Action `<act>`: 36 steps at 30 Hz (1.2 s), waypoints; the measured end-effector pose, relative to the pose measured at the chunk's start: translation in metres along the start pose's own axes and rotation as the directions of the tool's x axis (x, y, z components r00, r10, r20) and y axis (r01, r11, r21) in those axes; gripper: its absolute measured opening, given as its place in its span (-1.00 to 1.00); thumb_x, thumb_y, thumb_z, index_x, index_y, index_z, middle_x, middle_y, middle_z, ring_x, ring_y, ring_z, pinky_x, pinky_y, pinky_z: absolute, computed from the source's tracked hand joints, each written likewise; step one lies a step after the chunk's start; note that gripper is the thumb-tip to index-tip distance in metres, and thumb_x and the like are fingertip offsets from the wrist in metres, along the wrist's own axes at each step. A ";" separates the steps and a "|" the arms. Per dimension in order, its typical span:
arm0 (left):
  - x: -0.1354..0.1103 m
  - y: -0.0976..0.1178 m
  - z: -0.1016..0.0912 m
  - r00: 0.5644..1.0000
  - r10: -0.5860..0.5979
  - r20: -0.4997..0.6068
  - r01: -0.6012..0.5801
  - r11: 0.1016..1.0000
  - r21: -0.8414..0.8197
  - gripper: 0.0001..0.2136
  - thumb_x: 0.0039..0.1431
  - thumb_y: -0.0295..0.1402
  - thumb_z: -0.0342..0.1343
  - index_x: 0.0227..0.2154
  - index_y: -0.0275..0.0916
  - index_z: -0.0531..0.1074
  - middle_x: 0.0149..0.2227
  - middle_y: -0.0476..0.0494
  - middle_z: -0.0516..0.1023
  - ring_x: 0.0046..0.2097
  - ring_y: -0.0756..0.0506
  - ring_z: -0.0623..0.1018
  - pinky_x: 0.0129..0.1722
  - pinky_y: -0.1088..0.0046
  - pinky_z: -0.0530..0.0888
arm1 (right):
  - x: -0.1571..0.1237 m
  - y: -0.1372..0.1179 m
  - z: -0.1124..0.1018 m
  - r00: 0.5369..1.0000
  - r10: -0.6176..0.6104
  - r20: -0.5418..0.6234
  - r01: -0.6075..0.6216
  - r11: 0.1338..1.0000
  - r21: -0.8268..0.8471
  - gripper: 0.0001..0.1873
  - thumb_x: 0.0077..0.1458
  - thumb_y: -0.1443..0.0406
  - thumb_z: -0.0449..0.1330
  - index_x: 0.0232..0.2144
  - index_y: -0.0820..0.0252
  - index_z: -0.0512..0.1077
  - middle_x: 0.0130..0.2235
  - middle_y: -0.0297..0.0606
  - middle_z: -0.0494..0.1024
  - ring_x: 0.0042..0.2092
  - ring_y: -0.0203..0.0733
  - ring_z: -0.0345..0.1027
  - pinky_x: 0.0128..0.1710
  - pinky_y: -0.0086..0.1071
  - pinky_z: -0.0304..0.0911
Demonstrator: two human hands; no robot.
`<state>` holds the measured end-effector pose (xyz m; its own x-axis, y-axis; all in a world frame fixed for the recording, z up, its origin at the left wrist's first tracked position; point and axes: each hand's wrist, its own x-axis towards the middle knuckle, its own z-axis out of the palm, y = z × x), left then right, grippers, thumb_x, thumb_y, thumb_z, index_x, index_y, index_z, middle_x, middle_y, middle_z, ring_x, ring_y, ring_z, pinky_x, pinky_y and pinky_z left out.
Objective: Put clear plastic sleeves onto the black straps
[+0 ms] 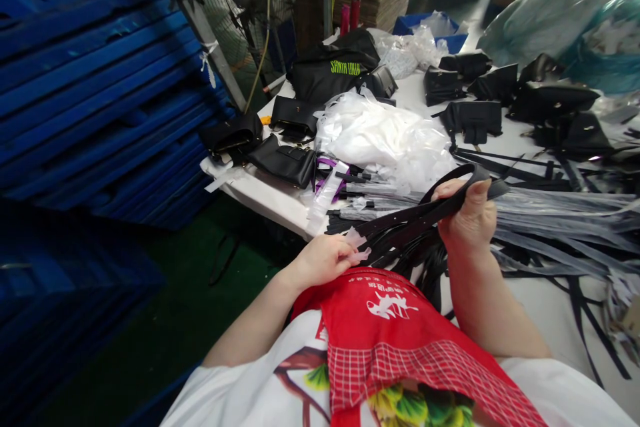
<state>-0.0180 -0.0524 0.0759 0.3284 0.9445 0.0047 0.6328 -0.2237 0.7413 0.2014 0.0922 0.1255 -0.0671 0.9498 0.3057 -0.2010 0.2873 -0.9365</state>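
A black strap point(425, 215) is looped through my right hand point(469, 213), which is closed around it with the thumb on top. From there the strap runs down and left toward my left hand point(327, 257). The left hand's fingers are pinched on a small piece of translucent plastic wrap point(356, 247) near the strap's end. Beneath my hands, more black straps hang over the table edge. Just beyond lie straps in clear plastic sleeves point(555, 217) and a heap of white plastic wrap point(383, 133).
Black handbags point(285, 159) stand at the table's left corner, and several more bags point(473, 119) sit at the back right. A black cloth bag point(335, 67) lies behind the heap. Blue stacked pallets point(100, 93) rise at left. Big plastic sacks point(545, 20) are far right.
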 end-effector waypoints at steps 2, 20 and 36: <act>0.000 0.000 0.000 1.000 0.000 -0.001 0.000 1.000 -0.002 -0.72 0.32 -0.24 0.04 -0.38 -0.21 0.60 -0.34 -0.10 0.61 -0.27 -0.04 0.54 -0.26 0.50 0.39 | -0.001 0.002 0.000 1.000 -0.007 0.001 0.007 1.000 -0.009 -0.45 0.15 -0.14 0.11 -0.58 0.16 0.45 -0.55 -0.27 0.43 -0.61 -0.31 0.23 -0.70 -0.40 0.07; 0.008 0.000 -0.005 0.999 0.024 0.036 -0.010 0.937 -0.349 -0.77 0.15 -0.29 0.20 -0.54 -0.33 0.53 -0.52 -0.02 0.42 -0.44 0.04 0.37 -0.42 0.54 0.26 | -0.015 0.025 0.001 0.941 0.263 0.211 -0.248 0.964 -0.095 -0.43 0.14 -0.15 0.09 -0.50 0.23 0.47 -0.53 -0.28 0.49 -0.72 -0.42 0.14 -0.80 -0.49 -0.04; 0.013 -0.012 -0.004 0.994 -0.091 -0.064 0.074 0.970 -0.231 -0.64 0.25 -0.20 0.12 -0.56 -0.30 0.59 -0.57 -0.05 0.47 -0.51 0.05 0.38 -0.48 0.51 0.22 | -0.027 0.041 -0.010 0.398 0.737 0.546 -0.713 0.623 -0.321 -0.60 -0.07 0.07 0.38 -0.37 0.34 0.55 -0.48 -0.21 0.59 -0.63 -0.39 0.32 -0.66 -0.54 0.21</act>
<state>-0.0245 -0.0368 0.0700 0.2242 0.9743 -0.0198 0.4762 -0.0918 0.8745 0.2049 0.0797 0.0773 -0.7088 0.5214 -0.4751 0.2368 -0.4586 -0.8565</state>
